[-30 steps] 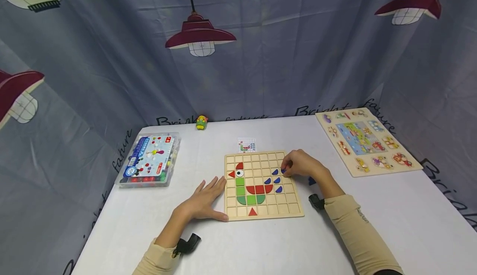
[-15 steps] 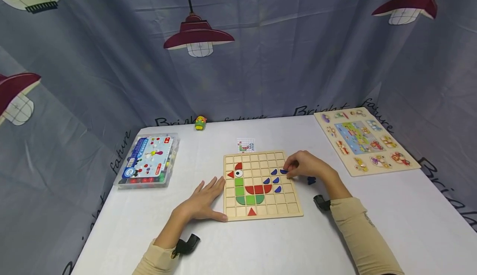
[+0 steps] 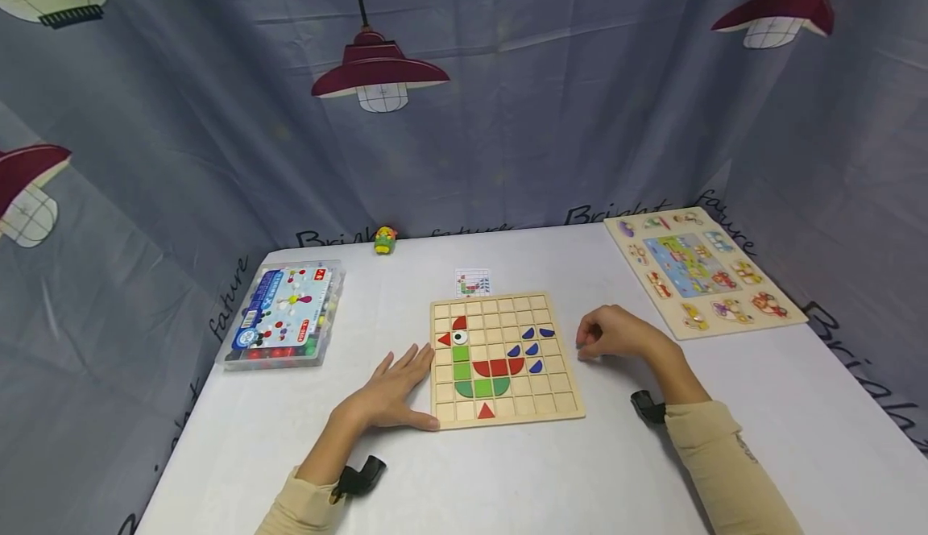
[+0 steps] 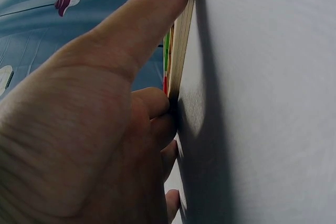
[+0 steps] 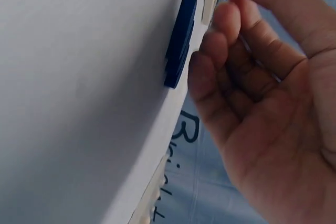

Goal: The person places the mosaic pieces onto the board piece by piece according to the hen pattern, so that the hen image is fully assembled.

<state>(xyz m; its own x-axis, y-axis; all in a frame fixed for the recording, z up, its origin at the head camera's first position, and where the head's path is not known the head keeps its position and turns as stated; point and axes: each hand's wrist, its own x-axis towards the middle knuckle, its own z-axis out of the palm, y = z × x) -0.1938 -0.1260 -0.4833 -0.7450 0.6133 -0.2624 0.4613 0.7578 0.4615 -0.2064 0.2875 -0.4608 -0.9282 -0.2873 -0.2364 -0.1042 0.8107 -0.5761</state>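
Note:
A wooden grid board [image 3: 540, 402] lies mid-table, bearing a bird-like figure of red, green and blue pieces with a round eye tile [image 3: 460, 338]. Several blue half-round pieces [image 3: 532, 349] sit in its right-hand cells. My left hand [image 3: 391, 394] rests spread on the table, its thumb and forefinger at the board's left edge. Right of the board, my right hand [image 3: 616, 332] is over the table with loosely curled fingers and nothing in them. Its wrist view has a small group of dark blue pieces [image 5: 181, 40] on the table beside the fingers; in the head view the hand hides them.
Behind the board lies a small printed card [image 3: 473, 283] with a bird pattern. A clear plastic case [image 3: 286, 313] of coloured parts is at the left, a toy figurine [image 3: 385, 239] at the back edge. A wooden picture puzzle [image 3: 674, 321] occupies the back right.
My right hand has let go of a blue half-round piece, which now lies in an upper right cell, and has moved right, off the board. The left hand has stayed put.

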